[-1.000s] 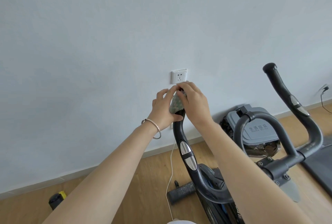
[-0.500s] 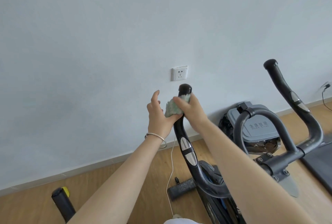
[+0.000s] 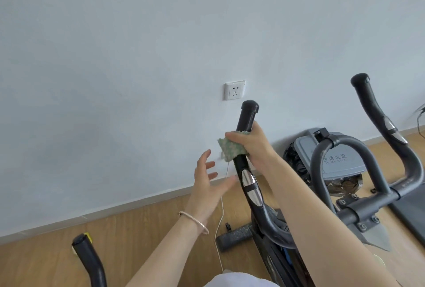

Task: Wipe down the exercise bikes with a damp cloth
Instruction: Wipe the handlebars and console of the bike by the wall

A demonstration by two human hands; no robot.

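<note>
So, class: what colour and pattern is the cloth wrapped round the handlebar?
Pale green with white speckles, seen in the head view: the cloth.

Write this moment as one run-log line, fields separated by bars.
step: wiping handlebar | right hand: grips green cloth round handlebar below end cap | left hand: open, beside handlebar, holds nothing

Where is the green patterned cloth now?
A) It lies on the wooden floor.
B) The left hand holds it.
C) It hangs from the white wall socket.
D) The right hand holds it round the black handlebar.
D: the right hand grips the green patterned cloth round the black handlebar; the left hand is open, holding nothing.
</note>
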